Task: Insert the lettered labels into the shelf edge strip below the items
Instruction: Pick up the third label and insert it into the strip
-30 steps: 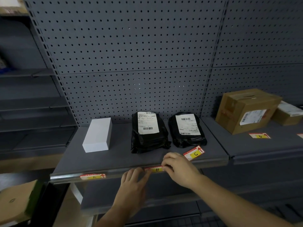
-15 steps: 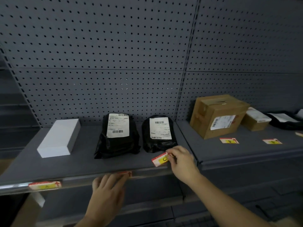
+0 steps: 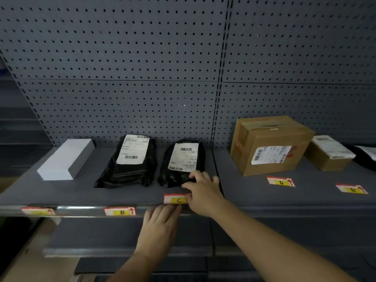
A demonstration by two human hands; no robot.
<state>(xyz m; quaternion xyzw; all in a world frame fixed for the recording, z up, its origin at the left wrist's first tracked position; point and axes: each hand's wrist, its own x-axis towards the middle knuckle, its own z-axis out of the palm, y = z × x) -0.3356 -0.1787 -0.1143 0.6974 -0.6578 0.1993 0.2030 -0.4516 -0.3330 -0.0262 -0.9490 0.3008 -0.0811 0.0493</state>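
Note:
My right hand (image 3: pixel 203 192) pinches the right end of label C (image 3: pixel 176 199), holding it at the front lip of the grey shelf, just above the edge strip (image 3: pixel 81 211). The fingertips of my left hand (image 3: pixel 160 224) press against the strip right below label C. Label B (image 3: pixel 120 211) and another label (image 3: pixel 37 211) at the far left sit in the strip. Label D (image 3: pixel 281 181) and label E (image 3: pixel 352 189) lie loose on the right shelf.
On the left shelf stand a white box (image 3: pixel 65 159) and two black parcels (image 3: pixel 130 161) (image 3: pixel 181 161). A large cardboard box (image 3: pixel 268 144) and a smaller one (image 3: pixel 328 154) stand on the right shelf (image 3: pixel 305 200). A perforated grey back panel rises behind.
My right hand lifted label C off the shelf and brought it down to the front lip. My left hand slid right along the strip, uncovering label B. The view shifted right.

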